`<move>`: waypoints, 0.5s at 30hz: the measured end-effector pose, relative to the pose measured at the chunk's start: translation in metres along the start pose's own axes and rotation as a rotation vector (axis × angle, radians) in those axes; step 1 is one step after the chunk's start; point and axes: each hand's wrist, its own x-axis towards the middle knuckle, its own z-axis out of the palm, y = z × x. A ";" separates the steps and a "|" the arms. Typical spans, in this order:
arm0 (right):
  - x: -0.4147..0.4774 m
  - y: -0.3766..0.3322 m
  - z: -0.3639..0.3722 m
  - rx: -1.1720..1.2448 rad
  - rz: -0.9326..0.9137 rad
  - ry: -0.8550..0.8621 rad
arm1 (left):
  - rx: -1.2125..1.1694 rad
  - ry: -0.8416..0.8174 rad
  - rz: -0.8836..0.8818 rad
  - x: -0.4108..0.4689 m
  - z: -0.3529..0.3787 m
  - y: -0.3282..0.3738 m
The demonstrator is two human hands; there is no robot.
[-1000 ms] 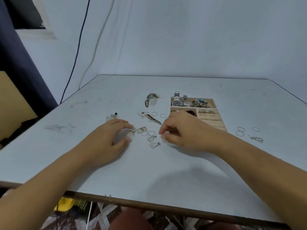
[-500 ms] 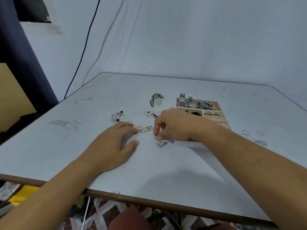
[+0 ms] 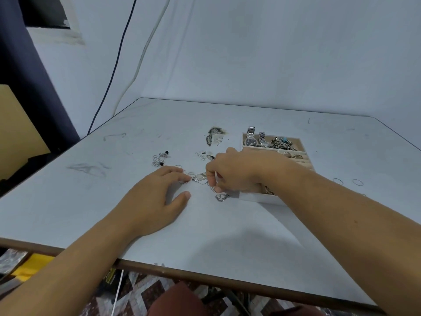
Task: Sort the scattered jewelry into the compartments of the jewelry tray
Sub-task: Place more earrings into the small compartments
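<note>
Your table [image 3: 227, 224] fills the view, pale and scuffed. On its right half sits the jewelry tray [image 3: 262, 198], its far compartment holding a watch [image 3: 250, 140] and a heap of bracelets [image 3: 281, 143]. Your right hand [image 3: 237, 172] reaches across the tray's near left corner, thumb and forefinger pinched together on a small silver piece [image 3: 213, 188] just left of the tray. Your left hand [image 3: 159, 197] lies flat on the table, fingers spread, fingertips touching a square pendant [image 3: 200, 177] and loose rings. A heart-shaped charm [image 3: 221, 197] lies just near of your right fingertips. Earrings with black beads [image 3: 160, 158] lie farther left; two thin hoops [image 3: 347, 181] rest right of the tray.
</note>
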 end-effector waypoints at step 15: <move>0.003 0.008 -0.002 0.188 -0.015 0.058 | -0.006 -0.001 -0.015 0.000 -0.001 0.002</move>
